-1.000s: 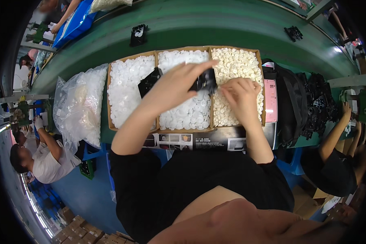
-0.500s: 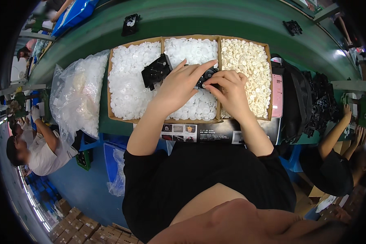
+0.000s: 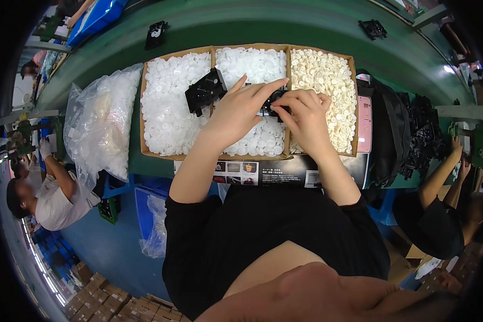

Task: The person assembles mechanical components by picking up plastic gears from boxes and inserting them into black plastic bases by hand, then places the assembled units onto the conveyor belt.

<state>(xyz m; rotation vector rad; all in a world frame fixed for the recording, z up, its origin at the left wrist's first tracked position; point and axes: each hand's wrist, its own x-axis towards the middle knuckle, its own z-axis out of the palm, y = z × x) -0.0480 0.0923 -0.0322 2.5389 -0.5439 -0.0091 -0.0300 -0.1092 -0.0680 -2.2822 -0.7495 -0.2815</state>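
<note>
Above the middle of a three-part cardboard box (image 3: pixel 290 107), my left hand (image 3: pixel 241 110) grips a black plastic part (image 3: pixel 274 99), its index finger stretched over the top. My right hand (image 3: pixel 307 112) is closed in a pinch against the right side of that part. What sits between the right fingertips is hidden. Another black plastic piece (image 3: pixel 205 92) sticks out left of my left hand, over white pieces. I cannot tell whether it joins the held part. Small white plastic pieces (image 3: pixel 172 107) fill the left and middle compartments; cream round pieces (image 3: pixel 327 80) fill the right one.
A clear bag of white pieces (image 3: pixel 102 123) lies left of the box. To the right are a pink phone-like object (image 3: pixel 364 123), a black bag (image 3: pixel 386 129) and piled black parts (image 3: pixel 426 134). Beyond runs a green conveyor (image 3: pixel 252 24). Co-workers sit on both sides.
Two black parts on the conveyor have shifted left. My right fingers have bent and drawn in slightly at the held part, while my left hand keeps nearly the same pose.
</note>
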